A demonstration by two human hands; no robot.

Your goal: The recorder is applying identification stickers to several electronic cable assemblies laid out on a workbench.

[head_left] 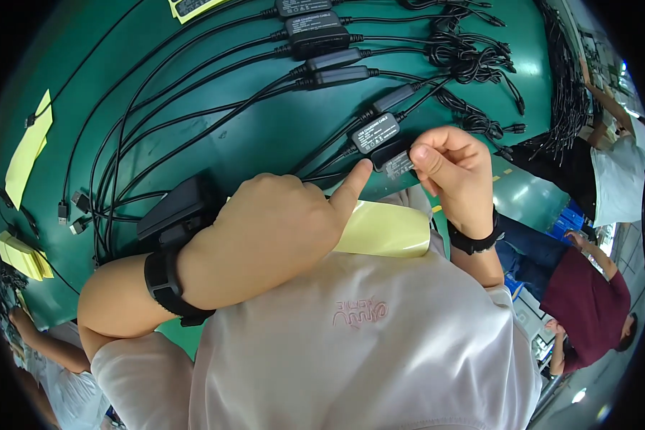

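Note:
My right hand (453, 168) pinches a small dark printed label (400, 164) between thumb and forefinger, at the end of a black in-line cable box (389, 152). My left hand (279, 218) reaches across from the left, its index finger stretched out with the tip at that box. Its other fingers are curled and mostly hidden. From under them a glossy yellow label sheet (385, 231) sticks out in front of my shirt. Just beyond the fingertip lies another cable box (376, 134) with a printed label on top.
Several black cables with in-line boxes (337, 75) cross the green table (215, 79), with bundled ends (473, 61) at the right. A black stand-like object (180, 208) sits by my left forearm. Yellow sheets (29, 154) lie at the left. Other people (588, 304) are at both sides.

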